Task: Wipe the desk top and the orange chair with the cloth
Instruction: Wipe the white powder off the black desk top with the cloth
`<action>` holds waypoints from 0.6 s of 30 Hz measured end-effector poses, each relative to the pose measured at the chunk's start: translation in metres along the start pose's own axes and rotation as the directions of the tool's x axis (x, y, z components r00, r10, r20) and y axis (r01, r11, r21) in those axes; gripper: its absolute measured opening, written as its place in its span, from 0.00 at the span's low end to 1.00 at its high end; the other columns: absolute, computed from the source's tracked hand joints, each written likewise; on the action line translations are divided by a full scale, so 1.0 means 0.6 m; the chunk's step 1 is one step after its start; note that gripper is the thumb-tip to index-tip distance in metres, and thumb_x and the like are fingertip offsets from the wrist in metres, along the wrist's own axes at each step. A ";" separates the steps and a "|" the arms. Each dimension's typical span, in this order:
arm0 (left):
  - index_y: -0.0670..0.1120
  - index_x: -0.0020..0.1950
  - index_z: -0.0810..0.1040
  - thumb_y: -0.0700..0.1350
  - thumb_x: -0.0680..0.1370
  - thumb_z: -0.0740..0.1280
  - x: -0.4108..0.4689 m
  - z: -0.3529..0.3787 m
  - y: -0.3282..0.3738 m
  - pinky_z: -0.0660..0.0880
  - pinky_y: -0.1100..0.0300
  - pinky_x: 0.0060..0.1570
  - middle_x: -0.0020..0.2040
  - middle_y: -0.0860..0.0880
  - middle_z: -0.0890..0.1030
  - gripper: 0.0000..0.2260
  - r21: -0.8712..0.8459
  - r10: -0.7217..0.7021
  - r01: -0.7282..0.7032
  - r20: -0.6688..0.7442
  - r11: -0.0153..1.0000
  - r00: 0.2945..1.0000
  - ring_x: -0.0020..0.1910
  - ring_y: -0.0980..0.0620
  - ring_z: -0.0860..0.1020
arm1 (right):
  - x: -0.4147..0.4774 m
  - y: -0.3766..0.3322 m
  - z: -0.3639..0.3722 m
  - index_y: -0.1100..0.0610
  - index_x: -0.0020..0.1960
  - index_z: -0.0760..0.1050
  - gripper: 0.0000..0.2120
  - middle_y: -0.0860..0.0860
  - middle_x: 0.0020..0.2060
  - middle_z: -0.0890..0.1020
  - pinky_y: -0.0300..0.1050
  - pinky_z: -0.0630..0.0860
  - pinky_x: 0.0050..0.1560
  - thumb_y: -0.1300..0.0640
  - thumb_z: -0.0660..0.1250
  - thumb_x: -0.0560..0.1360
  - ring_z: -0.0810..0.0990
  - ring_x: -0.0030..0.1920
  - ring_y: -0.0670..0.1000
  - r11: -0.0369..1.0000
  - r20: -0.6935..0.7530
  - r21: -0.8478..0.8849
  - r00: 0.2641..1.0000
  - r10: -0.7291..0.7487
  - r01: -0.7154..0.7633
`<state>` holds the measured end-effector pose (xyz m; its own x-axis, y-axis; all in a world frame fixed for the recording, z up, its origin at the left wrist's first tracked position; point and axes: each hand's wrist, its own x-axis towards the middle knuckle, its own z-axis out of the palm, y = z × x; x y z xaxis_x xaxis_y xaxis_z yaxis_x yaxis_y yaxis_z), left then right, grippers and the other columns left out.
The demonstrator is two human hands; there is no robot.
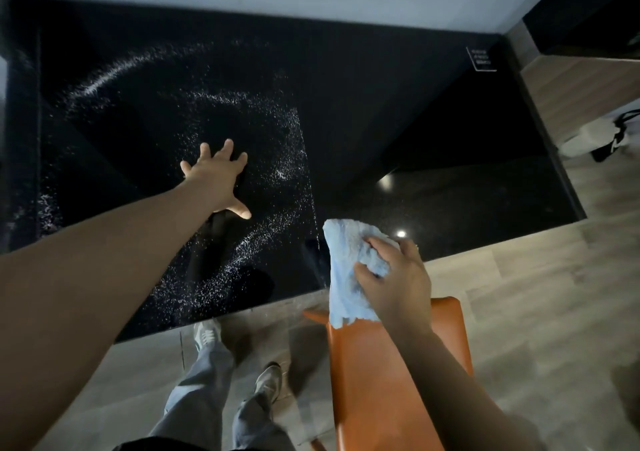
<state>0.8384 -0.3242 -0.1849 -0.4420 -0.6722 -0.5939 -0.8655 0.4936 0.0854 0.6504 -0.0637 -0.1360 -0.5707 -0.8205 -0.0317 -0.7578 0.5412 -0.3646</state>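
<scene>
left hand (pixel 217 177): fingers spread flat on desk top (pixel 346 104) | right hand (pixel 394 281): fingers clamped on cloth (pixel 346 270) above orange chair (pixel 388 374)

Office-like: black desk (pixel 450 191), orange chair (pixel 381 381)

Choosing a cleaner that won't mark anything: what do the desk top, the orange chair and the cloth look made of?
Desk top: black, glossy, likely polished stone or laminate; light spots reflect in it. Orange chair: smooth leather or vinyl, soft sheen. Cloth: light blue, fluffy, probably microfibre or terry; fuzzy nap shows.
</scene>
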 end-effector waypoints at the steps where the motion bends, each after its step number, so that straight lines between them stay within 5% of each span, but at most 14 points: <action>1: 0.53 0.79 0.43 0.65 0.62 0.75 0.000 -0.001 0.000 0.56 0.31 0.69 0.78 0.49 0.39 0.56 0.001 0.000 0.000 0.004 1.000 1.000 0.76 0.35 0.44 | 0.015 -0.014 -0.005 0.49 0.60 0.79 0.20 0.48 0.55 0.75 0.37 0.70 0.46 0.52 0.73 0.69 0.75 0.51 0.47 1.000 -0.003 0.007 1.000 -0.003 0.003; 6: 0.53 0.79 0.41 0.63 0.63 0.76 0.003 -0.002 0.000 0.53 0.31 0.69 0.78 0.48 0.37 0.56 -0.043 0.000 0.001 0.036 0.999 0.999 0.76 0.36 0.40 | 0.095 -0.058 0.000 0.48 0.65 0.75 0.23 0.48 0.62 0.72 0.42 0.70 0.54 0.48 0.71 0.70 0.71 0.58 0.50 1.000 -0.016 -0.025 1.000 0.013 -0.014; 10: 0.52 0.78 0.40 0.62 0.64 0.76 0.009 0.001 -0.001 0.52 0.31 0.69 0.78 0.48 0.36 0.56 -0.045 0.000 0.002 0.044 0.999 0.999 0.76 0.35 0.40 | 0.148 -0.053 0.049 0.45 0.71 0.66 0.31 0.51 0.74 0.60 0.65 0.52 0.72 0.41 0.67 0.70 0.56 0.74 0.62 0.956 0.268 -0.282 0.951 0.157 -0.078; 14: 0.52 0.78 0.40 0.62 0.64 0.75 0.011 0.000 -0.002 0.51 0.30 0.69 0.78 0.47 0.35 0.56 -0.047 0.002 0.001 0.060 0.999 0.998 0.75 0.34 0.38 | 0.150 -0.056 0.079 0.47 0.76 0.53 0.48 0.51 0.77 0.47 0.72 0.47 0.70 0.30 0.68 0.65 0.44 0.75 0.66 0.953 0.380 -0.274 0.896 0.230 -0.129; 18: 0.52 0.78 0.39 0.62 0.65 0.75 0.011 0.000 -0.003 0.50 0.30 0.69 0.77 0.47 0.34 0.56 -0.047 0.000 0.003 0.073 0.999 0.997 0.75 0.34 0.37 | 0.137 -0.048 0.098 0.48 0.75 0.51 0.47 0.51 0.77 0.48 0.69 0.54 0.69 0.33 0.70 0.66 0.50 0.74 0.68 0.961 0.331 -0.238 0.918 0.218 -0.142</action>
<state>0.8368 -0.3296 -0.1892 -0.4236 -0.6300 -0.6510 -0.8772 0.4646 0.1212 0.6438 -0.1576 -0.1827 -0.5844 -0.6965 -0.4164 -0.7221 0.6805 -0.1247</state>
